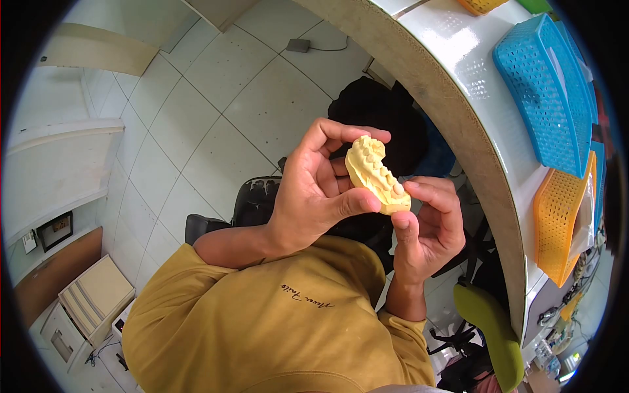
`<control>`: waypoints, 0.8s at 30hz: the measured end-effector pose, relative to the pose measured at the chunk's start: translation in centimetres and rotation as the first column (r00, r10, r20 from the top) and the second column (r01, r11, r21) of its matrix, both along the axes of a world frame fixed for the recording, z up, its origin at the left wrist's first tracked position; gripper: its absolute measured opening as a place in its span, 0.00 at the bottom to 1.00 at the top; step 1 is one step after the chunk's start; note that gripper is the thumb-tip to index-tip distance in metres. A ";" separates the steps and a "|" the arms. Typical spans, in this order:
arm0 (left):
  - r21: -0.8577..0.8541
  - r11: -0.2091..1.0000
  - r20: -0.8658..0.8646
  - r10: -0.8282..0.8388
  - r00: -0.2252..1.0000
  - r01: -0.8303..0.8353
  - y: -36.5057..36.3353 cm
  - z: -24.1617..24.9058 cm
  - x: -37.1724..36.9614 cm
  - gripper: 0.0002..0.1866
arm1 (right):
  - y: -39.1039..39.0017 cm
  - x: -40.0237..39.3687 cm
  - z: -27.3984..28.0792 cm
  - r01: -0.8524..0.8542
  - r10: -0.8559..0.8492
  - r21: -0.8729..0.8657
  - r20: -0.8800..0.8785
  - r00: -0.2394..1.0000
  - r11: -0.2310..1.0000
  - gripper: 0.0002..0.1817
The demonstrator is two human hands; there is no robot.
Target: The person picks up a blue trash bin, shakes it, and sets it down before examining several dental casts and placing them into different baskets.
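A pale yellow dental cast (368, 171) with a row of teeth along its curved ridge is held up in front of my chest, tilted. My left hand (308, 187) grips it, thumb on the near side and fingers curled around the far end and back. At the lower right end, my right hand (436, 226) pinches the cast with thumb and index fingertip, the index touching beside a tooth (398, 189) that looks slightly paler than the rest. The other right fingers are curled in, and the cast's underside is hidden.
A curved white counter (452, 59) runs along the right, carrying a blue perforated basket (534, 85) and an orange one (557, 223). Below it stands a green chair (488, 327). A black chair (255, 203) is behind my arms, over a tiled floor (190, 131).
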State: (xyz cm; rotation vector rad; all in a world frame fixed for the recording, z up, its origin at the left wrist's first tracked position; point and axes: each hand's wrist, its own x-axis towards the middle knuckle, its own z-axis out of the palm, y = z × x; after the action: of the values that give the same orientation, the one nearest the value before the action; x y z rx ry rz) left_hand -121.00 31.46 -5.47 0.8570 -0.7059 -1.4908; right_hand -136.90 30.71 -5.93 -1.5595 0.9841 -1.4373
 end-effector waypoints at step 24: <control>-0.096 0.994 -0.071 -0.065 0.995 0.058 0.1 -0.8 0.3 0.33 | -0.4 -0.4 0.1 -0.077 0.025 -0.268 -0.192 0.981 0.960 0.19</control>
State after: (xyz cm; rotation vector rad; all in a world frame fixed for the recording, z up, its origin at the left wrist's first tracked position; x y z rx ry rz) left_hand -120.67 31.59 -6.22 0.7105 -0.7468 -1.5245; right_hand -137.25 30.35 -5.86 -1.9373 0.8698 -1.4588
